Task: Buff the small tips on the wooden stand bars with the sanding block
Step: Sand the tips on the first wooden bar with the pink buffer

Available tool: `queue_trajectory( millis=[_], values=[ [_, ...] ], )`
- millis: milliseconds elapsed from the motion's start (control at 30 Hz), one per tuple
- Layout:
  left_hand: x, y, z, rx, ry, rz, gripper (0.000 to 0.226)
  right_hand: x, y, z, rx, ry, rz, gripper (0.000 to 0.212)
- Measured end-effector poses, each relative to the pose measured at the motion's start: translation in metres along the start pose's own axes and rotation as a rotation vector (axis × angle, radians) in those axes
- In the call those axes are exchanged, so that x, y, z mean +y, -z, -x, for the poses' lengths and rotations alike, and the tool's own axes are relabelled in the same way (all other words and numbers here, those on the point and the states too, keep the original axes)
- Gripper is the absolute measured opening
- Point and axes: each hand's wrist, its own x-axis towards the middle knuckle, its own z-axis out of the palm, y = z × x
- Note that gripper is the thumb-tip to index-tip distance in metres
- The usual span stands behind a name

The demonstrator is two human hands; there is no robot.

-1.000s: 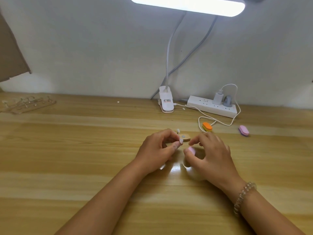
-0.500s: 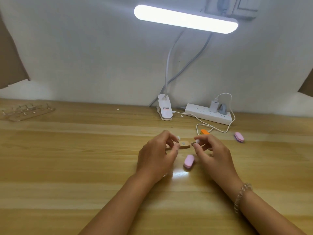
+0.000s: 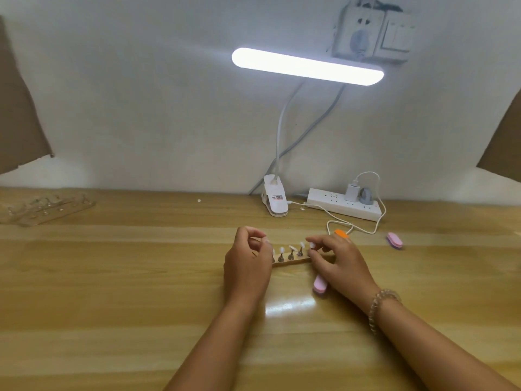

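Progress: no buffing under way, the block isn't in either hand. Looks like a setup/adjust step.
L hand (image 3: 248, 263): over the left end of the wooden stand bar (image 3: 290, 261), fingers curled in, thumb + forefinger close together. Can't tell if they pinch a tip or the bar.
Tips (image 3: 291, 247): three show btw the hands, upright on small metal pegs. Finish too small to read, so buffed vs. not is unclear.
R hand (image 3: 341, 266): at the bar's right end, thumb + forefinger clamped on the end tip (image 3: 312, 245).
Sanding block (image 3: 319, 286): pink, flat on the table (image 3: 127, 277), just near of the bar, far end tucked under the R hand.
Left to do: prob. pick up the block and work each tip in turn.
Room left: most space here. Clear rack (image 3: 48, 210) sits far-left, well apart.
Room far: lamp clamp (image 3: 276, 203) and power strip (image 3: 344, 206) by the wall, apart from the bar.
Room right: tightest side. Orange block (image 3: 342, 234) just beyond the R hand, white cable (image 3: 363, 229) beside it, 2nd pink block (image 3: 394, 240) further right.
Edges: near table edge not in view.
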Motion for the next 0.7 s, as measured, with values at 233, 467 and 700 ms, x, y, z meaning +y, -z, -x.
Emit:
queue_trajectory(
  millis=[233, 467, 700],
  values=[
    [0.003, 0.005, 0.000, -0.064, -0.009, 0.076, 0.021, 0.007, 0.006, -0.013, -0.211, -0.110, 0.104, 0.020],
    [0.002, 0.006, 0.003, -0.100, -0.035, 0.086, 0.022, 0.012, 0.037, -0.031, -0.343, 0.027, 0.179, 0.020],
    [0.002, 0.002, 0.006, -0.188, -0.070, 0.064, 0.024, 0.088, 0.112, -0.017, 0.002, -0.142, 0.093, 0.013]
  ],
)
